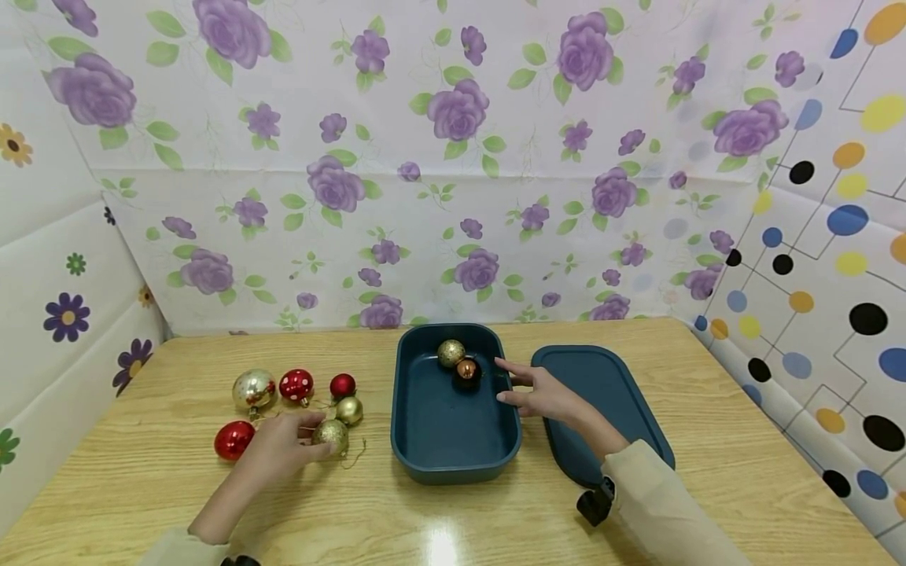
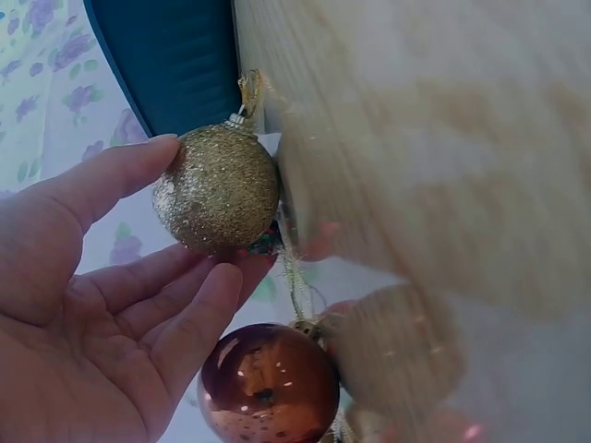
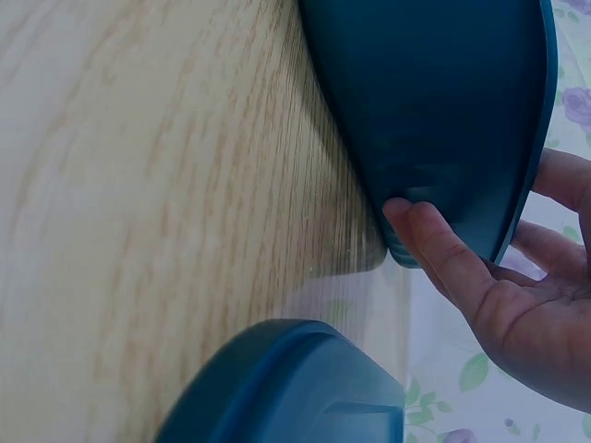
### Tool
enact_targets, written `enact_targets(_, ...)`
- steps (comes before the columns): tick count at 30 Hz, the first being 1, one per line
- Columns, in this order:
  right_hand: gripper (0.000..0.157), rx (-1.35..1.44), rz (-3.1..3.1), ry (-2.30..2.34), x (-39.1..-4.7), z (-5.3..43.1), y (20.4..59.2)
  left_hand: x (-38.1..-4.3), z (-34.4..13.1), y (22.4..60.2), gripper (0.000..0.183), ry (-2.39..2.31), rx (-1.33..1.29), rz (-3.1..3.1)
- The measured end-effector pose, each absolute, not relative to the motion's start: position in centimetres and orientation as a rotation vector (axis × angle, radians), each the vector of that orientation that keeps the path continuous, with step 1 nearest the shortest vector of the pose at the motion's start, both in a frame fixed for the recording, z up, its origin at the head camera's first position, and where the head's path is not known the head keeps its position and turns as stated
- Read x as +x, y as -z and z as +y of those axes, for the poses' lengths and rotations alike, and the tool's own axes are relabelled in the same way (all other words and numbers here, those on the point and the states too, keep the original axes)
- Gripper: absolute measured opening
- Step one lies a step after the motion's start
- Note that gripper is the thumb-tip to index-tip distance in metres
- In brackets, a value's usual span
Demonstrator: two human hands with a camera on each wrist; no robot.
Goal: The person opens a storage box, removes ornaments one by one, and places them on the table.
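Gold glitter bauble [image 1: 330, 437] is pinched between the thumb and fingers of my left hand [image 1: 278, 450], low over the wood table. In the left wrist view its cap and gold string stick out past the fingers, and a shiny copper bauble [image 2: 268, 383] lies just below the hand. My right hand [image 1: 545, 393] holds the right wall of a dark blue box [image 1: 453, 472]. Some fingers press its outside, seen in the right wrist view; others reach over the rim. Inside the box are a gold glitter bauble [image 1: 451, 353] and a dark copper-topped bauble [image 1: 466, 373].
Around the left hand lie a large pale gold bauble [image 1: 254, 391], a red white-dotted ornament [image 1: 296, 385], a small red bauble [image 1: 343, 385], a small gold one [image 1: 350, 410] and a shiny red one [image 1: 234, 440]. Blue lid [image 1: 602, 385] lies right of the box, partly under the right forearm.
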State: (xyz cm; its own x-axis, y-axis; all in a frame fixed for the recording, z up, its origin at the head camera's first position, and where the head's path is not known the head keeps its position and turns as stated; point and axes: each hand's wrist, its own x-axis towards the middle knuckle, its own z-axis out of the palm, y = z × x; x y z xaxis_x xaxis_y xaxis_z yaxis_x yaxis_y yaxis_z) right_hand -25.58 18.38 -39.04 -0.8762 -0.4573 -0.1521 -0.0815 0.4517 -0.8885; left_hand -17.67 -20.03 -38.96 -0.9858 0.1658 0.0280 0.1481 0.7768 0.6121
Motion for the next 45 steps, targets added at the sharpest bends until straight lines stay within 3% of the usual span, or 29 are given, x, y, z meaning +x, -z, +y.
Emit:
enact_targets(11, 0.069, -0.44, 2.34, 1.411, -25.6, 18.2, 39.1, -17.6, -19.7, 37.4, 0.056, -0.974, 0.305, 3.006)
enact_targets(20, 0.069, -0.444, 2.35, 1.396, -25.5, 18.3, 39.0, -19.4, -16.2, 36.0, 0.047, -1.12, 0.452, 3.04)
enact_targets(29, 0.068, -0.466, 2.345, 1.394, -25.5, 18.4, 39.0, -22.5, -11.2, 36.9, 0.047, -1.227, 0.598, 3.02)
enact_targets(45, 0.07, -0.44, 2.335, 1.419, -25.6, 18.4, 39.2, -26.3, -5.5, 38.4, 0.052, -0.988, 0.884, 2.913)
